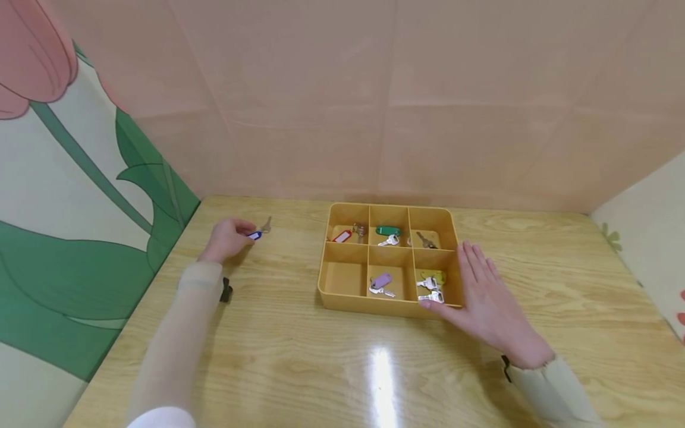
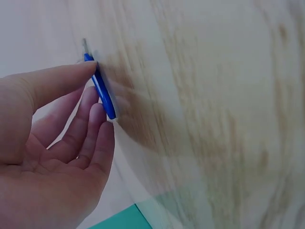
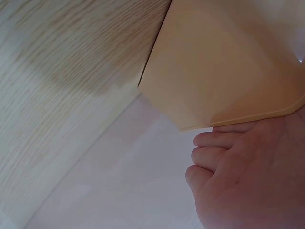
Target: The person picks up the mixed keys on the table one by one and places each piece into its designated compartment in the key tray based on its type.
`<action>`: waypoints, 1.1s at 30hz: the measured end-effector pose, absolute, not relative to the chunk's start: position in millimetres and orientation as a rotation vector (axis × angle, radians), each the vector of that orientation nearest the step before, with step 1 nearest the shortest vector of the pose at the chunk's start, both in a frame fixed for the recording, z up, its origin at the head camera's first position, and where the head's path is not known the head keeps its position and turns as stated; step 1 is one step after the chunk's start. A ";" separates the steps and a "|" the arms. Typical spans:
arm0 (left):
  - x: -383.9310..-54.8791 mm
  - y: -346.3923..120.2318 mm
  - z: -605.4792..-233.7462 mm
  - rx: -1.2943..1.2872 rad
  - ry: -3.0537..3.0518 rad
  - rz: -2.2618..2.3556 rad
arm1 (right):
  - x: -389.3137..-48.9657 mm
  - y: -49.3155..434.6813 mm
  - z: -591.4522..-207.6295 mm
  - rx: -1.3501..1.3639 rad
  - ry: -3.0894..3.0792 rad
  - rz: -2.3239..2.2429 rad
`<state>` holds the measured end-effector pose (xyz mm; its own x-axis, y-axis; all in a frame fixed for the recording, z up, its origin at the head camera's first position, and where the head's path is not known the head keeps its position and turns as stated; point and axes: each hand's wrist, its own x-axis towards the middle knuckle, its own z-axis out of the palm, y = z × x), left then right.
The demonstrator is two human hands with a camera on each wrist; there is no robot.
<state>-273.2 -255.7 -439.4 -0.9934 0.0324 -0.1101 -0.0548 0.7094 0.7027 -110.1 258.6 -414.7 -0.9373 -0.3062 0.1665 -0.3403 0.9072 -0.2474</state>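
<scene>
At the left of the table, my left hand (image 1: 227,239) pinches a blue key tag (image 1: 254,235) between thumb and fingers. A key (image 1: 266,225) hangs on the tag's far end; in the left wrist view the tag (image 2: 103,90) appears edge-on. My right hand (image 1: 489,303) lies along the right side of a yellow divided tray (image 1: 374,304), fingers straight, thumb at the front rim. The right wrist view shows that hand (image 3: 252,176) against the tray's outer wall (image 3: 205,71).
The tray's compartments hold a red-tagged key (image 1: 342,236), a green tag (image 1: 387,230) with a key, a dark key (image 1: 426,241), a purple tag (image 1: 381,281) with a key, and silver keys (image 1: 430,290) with a yellow tag (image 1: 440,277). The front-left compartment (image 1: 345,279) shows only its bare floor.
</scene>
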 end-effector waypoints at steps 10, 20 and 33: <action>-272.1 -254.6 -439.6 -0.058 2.794 1.119 | -110.0 257.7 -414.3 0.484 -2.951 0.424; -270.2 -257.6 -439.6 -0.039 2.796 1.087 | -109.2 258.2 -413.9 0.495 -2.950 0.429; -259.2 -254.7 -428.7 -0.085 2.711 1.104 | -110.8 258.6 -416.1 0.485 -2.949 0.422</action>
